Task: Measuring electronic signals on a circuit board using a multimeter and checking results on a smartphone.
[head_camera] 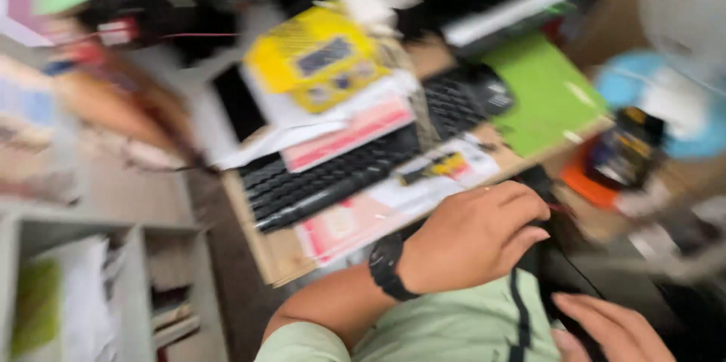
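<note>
Grip, left hand (pixel 473 237): fingers curled downward over a dark object (pixel 538 181) at the front edge of the desk, the fingertips hiding most of it; whether the fingers have closed on it or only rest upon it cannot be told through the motion blur. A black wristwatch (pixel 387 265) sits on this wrist. Right hand (pixel 612 328): lower right, fingers extended and loosely open, lying against another dark, blurred shape near the lap; no firm hold is visible. As a judgement, the work is at an early stage: the dark object remains on the desk edge, under the left fingertips, not lifted clear.

Outward from the object: a thin dark cable (pixel 578 275) runs down from it towards the right hand. Just left lie pink-and-white printed papers (pixel 355 218), partly under a black keyboard (pixel 325 177). Further back, a yellow retail package (pixel 318 60) rests on stacked white sheets. A green folder (pixel 544 94) lies to the right, with an orange-and-black item (pixel 616 162) beside it and a blue-based fan (pixel 681 67) at the far right. Grey shelving (pixel 91 294) holding papers stands at the lower left.
</note>
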